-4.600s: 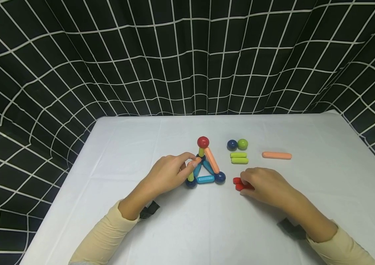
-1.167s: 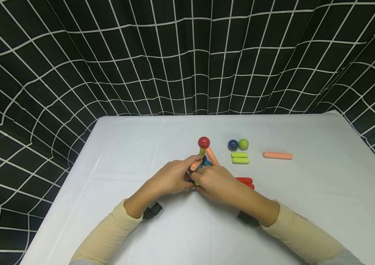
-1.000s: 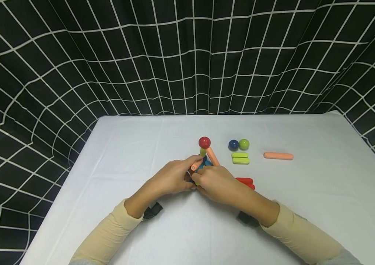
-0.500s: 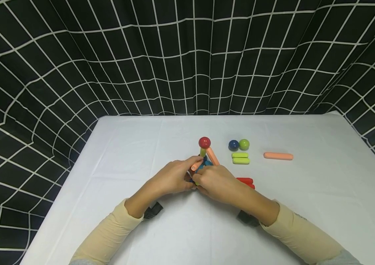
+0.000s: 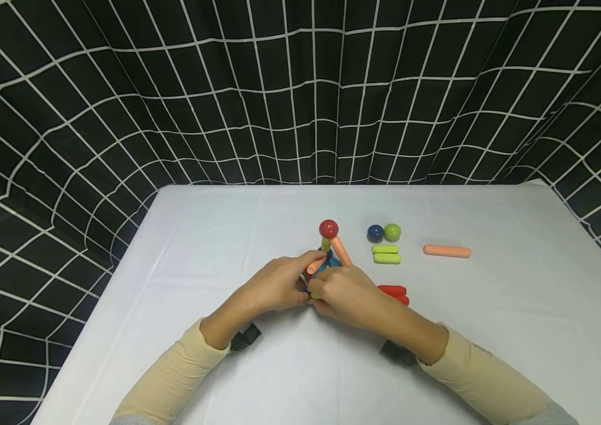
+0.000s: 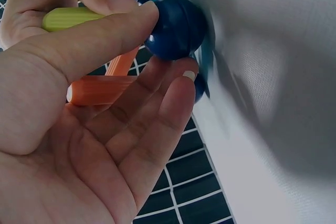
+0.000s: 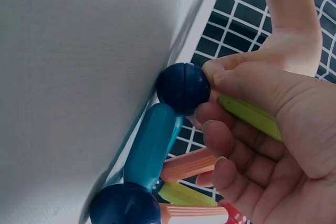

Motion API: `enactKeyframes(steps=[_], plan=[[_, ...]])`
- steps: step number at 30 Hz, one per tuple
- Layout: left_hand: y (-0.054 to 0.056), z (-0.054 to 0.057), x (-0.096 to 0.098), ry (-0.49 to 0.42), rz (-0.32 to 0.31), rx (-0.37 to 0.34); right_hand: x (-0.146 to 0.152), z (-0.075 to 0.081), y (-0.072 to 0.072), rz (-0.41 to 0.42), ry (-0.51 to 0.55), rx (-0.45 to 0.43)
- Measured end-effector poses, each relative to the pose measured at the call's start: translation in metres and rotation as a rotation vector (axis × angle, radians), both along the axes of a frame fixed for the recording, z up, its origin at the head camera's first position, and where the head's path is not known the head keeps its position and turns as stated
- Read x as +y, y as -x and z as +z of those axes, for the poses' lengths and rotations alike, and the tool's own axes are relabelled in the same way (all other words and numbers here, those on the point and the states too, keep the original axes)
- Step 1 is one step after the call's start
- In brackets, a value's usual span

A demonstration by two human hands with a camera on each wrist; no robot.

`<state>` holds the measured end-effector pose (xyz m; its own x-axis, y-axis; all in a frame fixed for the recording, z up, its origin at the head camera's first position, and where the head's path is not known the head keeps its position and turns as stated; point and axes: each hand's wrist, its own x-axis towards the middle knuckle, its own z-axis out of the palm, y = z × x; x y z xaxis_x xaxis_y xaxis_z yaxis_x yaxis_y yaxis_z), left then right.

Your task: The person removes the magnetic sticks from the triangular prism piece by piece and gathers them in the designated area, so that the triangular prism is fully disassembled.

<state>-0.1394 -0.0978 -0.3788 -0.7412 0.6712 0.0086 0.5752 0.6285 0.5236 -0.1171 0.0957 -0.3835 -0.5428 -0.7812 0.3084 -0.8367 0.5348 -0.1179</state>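
Observation:
Both hands meet at a small toy frame of balls and rods on the white table. My left hand (image 5: 276,284) holds a dark blue ball (image 6: 181,27) at the frame's near left corner, thumb on one side, fingers on the other. From that ball rises a lime green rod (image 7: 254,119), which my right hand (image 5: 349,295) grips between thumb and fingers. An orange rod (image 6: 100,90) with a free end slants beside my left index finger. Teal rods (image 7: 149,142) join the base balls. A red ball (image 5: 329,229) tops the frame. My hands cover much of the base in the head view.
Right of the frame lie two red rods (image 5: 393,290), partly behind my right hand. Farther back are two lime rods (image 5: 386,258), a blue ball (image 5: 375,233) and a green ball (image 5: 392,232). A loose orange rod (image 5: 446,251) lies farther right. A black gridded curtain (image 5: 300,88) hangs behind.
My right hand has left the red rods and moved left to grip the frame's lime rod. My left hand has shifted onto the blue ball. Over the last second both hands stay nearly still.

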Motion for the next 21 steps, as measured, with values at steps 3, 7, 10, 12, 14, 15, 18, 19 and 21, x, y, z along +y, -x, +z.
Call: enactKeyframes(steps=[3,7,10,12,14,15,18,19,21], plan=[[0.000,0.000,0.000,0.004,0.003,-0.003,0.000,0.000,-0.001,0.002,0.014,-0.015],[0.001,-0.002,0.000,-0.001,0.006,-0.011,0.000,-0.002,-0.003,0.004,0.019,-0.071],[0.000,-0.002,-0.001,-0.011,0.002,-0.016,0.002,0.000,-0.005,0.001,0.016,-0.127],[0.000,-0.002,-0.001,-0.014,0.000,-0.017,0.004,0.001,-0.007,-0.009,0.012,-0.171],[0.000,-0.002,0.000,-0.016,-0.002,-0.021,0.006,0.003,-0.010,-0.019,0.011,-0.211],[0.000,-0.002,0.000,-0.017,-0.002,-0.023,0.008,0.004,-0.012,-0.023,0.010,-0.225],[0.000,-0.002,0.000,-0.018,0.000,-0.035,0.012,0.006,-0.017,-0.024,0.021,-0.247],[0.000,-0.002,0.000,-0.015,0.001,-0.039,0.014,0.007,-0.018,-0.018,0.027,-0.248],[0.000,-0.002,0.001,-0.007,0.005,-0.040,0.018,0.009,-0.020,-0.002,0.039,-0.228]])
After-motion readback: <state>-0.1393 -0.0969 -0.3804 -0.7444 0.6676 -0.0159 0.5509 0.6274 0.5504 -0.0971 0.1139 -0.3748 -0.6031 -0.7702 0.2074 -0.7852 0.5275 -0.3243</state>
